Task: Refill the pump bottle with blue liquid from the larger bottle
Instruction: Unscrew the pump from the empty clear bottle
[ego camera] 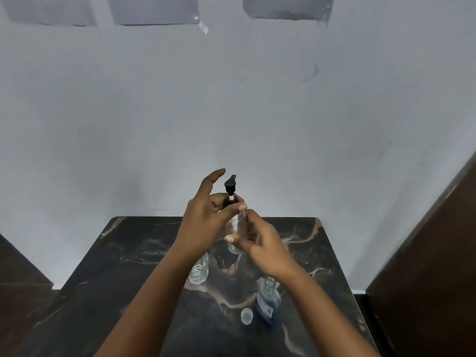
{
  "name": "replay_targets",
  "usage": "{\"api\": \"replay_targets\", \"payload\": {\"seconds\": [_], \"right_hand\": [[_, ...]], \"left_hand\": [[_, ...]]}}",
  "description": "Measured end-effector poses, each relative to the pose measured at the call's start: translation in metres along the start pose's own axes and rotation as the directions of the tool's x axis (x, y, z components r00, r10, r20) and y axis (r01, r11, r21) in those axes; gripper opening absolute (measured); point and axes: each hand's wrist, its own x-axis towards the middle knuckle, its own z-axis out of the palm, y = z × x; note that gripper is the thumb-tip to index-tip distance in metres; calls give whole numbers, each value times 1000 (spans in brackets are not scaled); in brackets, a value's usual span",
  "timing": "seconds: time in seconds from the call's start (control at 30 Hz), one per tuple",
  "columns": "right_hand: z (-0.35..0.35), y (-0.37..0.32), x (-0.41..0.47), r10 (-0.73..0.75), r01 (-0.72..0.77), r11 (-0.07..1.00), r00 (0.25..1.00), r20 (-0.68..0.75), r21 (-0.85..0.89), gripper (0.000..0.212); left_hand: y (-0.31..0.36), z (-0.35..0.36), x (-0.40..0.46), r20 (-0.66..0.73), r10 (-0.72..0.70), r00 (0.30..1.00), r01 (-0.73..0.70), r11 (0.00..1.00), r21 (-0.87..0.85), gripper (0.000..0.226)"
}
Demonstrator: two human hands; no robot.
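Dark marbled table point(322, 256) under a grey wall. On it, near my right forearm, I note the larger bottle point(268, 301) — blue liquid, uncapped. Pump bottle point(235, 229) held aloft: clear, light, likely slippery. Right hand point(260, 244) wraps its body; left hand point(208, 222) pinches the black pump collar point(230, 200) — best hold.

Right hand point(260, 243) covers much of the clear pump bottle point(233, 229); forearms hide part of the glass bottle point(198, 271) and blue bottle point(268, 300); surface point(128, 253) cut off below.
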Motion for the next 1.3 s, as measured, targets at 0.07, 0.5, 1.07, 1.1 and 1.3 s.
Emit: {"api": "replay_targets", "payload": {"seconds": [0.07,0.5,1.07,1.1,1.3], "right_hand": [[19,1,-8,-24,16,998,987,-158,-53,37],[36,-12,-28,-91,70,995,929,-358,-71,38],[36,3,-31,-128,93,990,893,-432,-103,40],[35,3,-31,-127,91,990,891,-435,-105,40],[33,3,-32,-128,89,990,886,-446,-109,41]], "left_hand": [[-4,8,-11,-144,22,989,-13,998,64,64],[-3,4,-34,103,60,993,-56,998,-43,67],[-2,15,-35,36,36,999,-32,995,-92,89],[0,15,-34,29,45,999,-42,996,-81,91],[0,15,-23,-42,105,994,-105,994,12,109]]}}
